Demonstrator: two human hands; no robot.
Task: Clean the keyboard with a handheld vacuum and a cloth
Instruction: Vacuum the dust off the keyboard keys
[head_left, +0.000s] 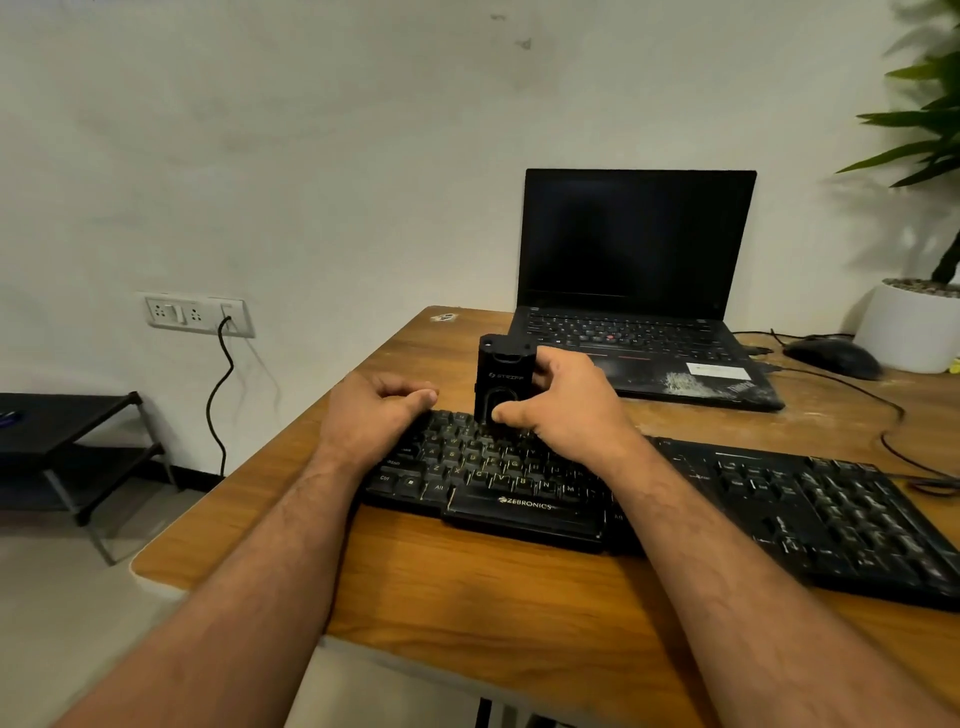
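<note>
The wooden tabletop (467, 587) fills the lower scene, grain warm and smooth, its near corner rounded. Across it stretches the keyboard (675, 493), long, black, hard plastic, its keycaps ridged and close-set; it looks stiff and light enough to slide, so it wants steadying at the edge. Behind it an open laptop (636, 291) shows a dark screen, matte and flat, and a white plant pot (906, 332) sits beside a black mouse (831, 356). Now the handheld vacuum (503, 382): a small black boxy unit, upright, its lower end down on the keyboard's upper-left keys. It reads as rigid, smooth-sided and fairly light, best held round the body. The right hand (563, 402) does just that, fingers wrapped behind, thumb on the front. The left hand (376, 408) rests at the keyboard's left end, fingers curled under, apparently holding nothing, though its fingertips are hard to read. No cloth in sight.
</note>
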